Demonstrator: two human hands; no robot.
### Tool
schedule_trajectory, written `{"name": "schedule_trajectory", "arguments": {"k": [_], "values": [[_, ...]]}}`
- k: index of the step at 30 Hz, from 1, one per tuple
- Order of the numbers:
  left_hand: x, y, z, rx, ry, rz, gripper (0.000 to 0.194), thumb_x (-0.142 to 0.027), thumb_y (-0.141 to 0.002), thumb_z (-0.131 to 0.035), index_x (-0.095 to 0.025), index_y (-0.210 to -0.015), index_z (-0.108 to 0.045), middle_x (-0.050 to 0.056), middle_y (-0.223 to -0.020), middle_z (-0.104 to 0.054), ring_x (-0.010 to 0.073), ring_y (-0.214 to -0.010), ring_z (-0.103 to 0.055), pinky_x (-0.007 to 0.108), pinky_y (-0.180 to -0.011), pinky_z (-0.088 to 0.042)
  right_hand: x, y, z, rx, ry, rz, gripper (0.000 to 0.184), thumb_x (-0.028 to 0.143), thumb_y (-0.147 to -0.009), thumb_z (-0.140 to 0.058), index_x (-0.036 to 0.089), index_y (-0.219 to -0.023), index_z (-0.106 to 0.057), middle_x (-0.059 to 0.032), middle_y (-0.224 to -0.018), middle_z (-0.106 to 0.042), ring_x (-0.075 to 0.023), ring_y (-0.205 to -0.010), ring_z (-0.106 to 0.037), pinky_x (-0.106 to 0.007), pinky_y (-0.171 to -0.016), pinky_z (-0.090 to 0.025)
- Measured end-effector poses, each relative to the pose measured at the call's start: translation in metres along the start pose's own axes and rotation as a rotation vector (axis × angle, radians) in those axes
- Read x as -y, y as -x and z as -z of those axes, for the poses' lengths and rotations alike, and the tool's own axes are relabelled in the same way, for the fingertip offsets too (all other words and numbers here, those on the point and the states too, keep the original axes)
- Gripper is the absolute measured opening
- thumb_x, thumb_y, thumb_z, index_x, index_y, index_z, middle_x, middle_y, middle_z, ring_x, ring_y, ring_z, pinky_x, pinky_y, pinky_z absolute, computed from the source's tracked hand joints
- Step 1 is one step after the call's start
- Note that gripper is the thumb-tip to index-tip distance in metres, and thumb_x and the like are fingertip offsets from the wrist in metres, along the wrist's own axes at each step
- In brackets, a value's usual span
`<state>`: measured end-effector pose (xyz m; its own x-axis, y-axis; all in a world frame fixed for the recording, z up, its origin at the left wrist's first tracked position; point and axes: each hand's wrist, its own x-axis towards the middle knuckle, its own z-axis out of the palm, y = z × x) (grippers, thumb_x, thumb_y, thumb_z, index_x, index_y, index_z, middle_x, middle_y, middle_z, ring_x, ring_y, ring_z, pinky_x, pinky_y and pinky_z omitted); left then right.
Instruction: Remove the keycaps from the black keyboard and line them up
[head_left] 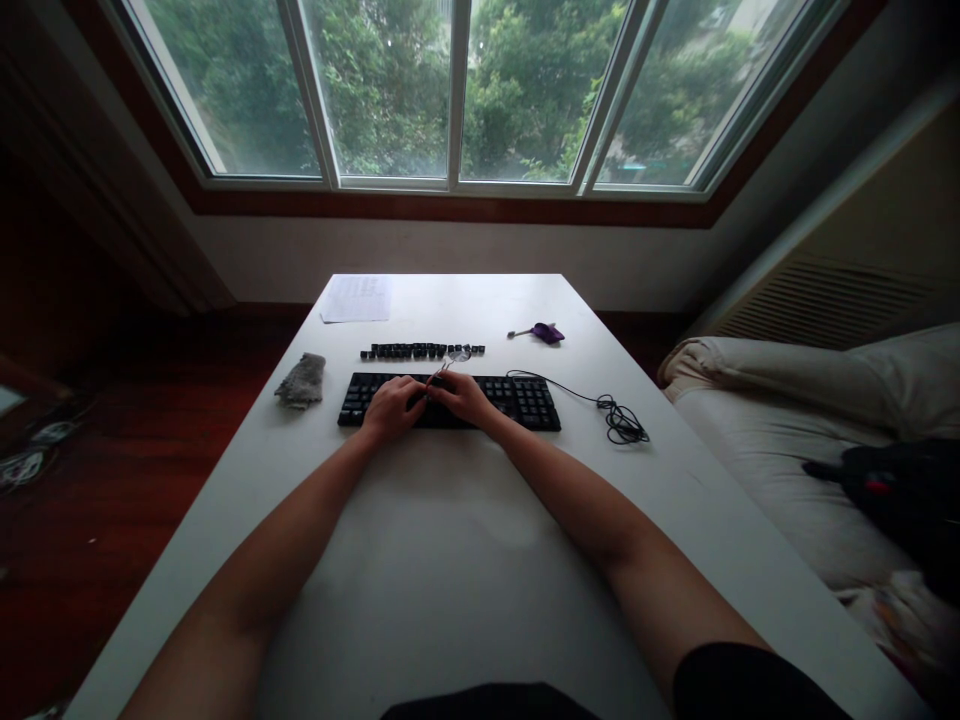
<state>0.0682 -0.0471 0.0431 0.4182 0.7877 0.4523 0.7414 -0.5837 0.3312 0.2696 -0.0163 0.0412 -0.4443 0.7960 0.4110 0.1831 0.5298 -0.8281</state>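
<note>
my right fingers (454, 388) pinch a thin wire (435, 374) — left fingers (403, 389), i cannot tell. keycaps (420, 351) lie loose beyond; the keyboard (534, 402) beneath bears many.

Arms (285, 550) out fwd, L hand (391, 407) & R hand (465, 398) close tog., fingers (411, 383) bent.

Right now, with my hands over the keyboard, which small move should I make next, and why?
Perhaps ease the thin wire tool straight up, slowly: your left hand and right hand meet at it over the keyboard, and loose keycaps lie in a row behind, where a freed one could join them. Whether the tool grips a keycap is hidden.
</note>
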Motion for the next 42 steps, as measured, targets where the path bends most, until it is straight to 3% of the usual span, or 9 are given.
{"name": "schedule_trajectory", "arguments": {"k": [12, 42], "values": [[0.003, 0.001, 0.000, -0.020, 0.064, 0.065, 0.019, -0.031, -0.093, -0.058, -0.022, -0.106, -0.067, 0.006, -0.099, -0.067, 0.0234, -0.096, -0.061, 0.036, -0.084, -0.047, -0.005, 0.001, 0.000, -0.003, 0.001, -0.019, 0.032, 0.046, -0.091, -0.060, 0.016, -0.098, -0.068, -0.0020, -0.077, -0.069, -0.0158, -0.074, -0.062, -0.026, -0.073, -0.047], [0.001, 0.003, 0.001, -0.017, 0.040, 0.044, 0.017, -0.030, -0.094, -0.057, -0.023, -0.107, -0.066, 0.006, -0.098, -0.065, 0.0234, -0.096, -0.059, 0.038, -0.086, -0.047, -0.010, -0.004, 0.001, 0.024, 0.043, -0.044, 0.023, 0.038, -0.091, -0.062, 0.018, -0.097, -0.072, -0.0017, -0.076, -0.071, -0.0155, -0.072, -0.065, -0.025, -0.072, -0.048]]}}
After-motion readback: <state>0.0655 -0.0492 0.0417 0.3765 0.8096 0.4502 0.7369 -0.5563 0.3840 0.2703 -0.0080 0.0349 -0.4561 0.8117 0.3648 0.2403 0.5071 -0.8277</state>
